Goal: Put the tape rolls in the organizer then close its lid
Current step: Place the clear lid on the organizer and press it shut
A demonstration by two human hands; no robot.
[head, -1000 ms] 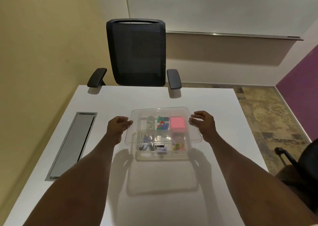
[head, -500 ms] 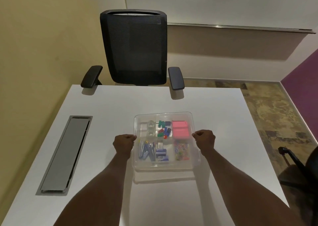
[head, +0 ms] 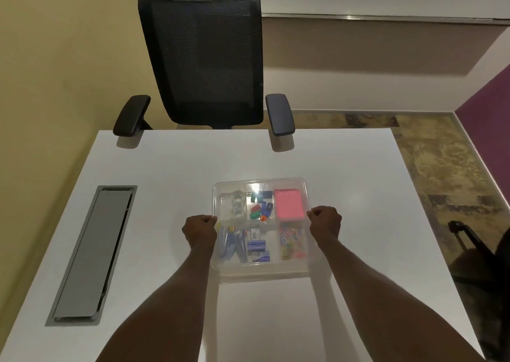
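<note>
A white table (head: 165, 168) bore a clear organizer (head: 265, 265) right of centre, its lid (head: 260, 183) lying closed on top. A black chair (head: 204, 58) stood at the far edge. The left hand (head: 199, 230) and right hand (head: 325, 222) were fisted, pressing the lid's side edges. Clear tape rolls (head: 237, 204) sat in the far-left compartment.

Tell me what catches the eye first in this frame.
The clear organizer sits mid-table with its lid on, a pink notepad glowing in its far right compartment. The left hand and right hand clasp its side edges. A black chair stands beyond the table.
</note>
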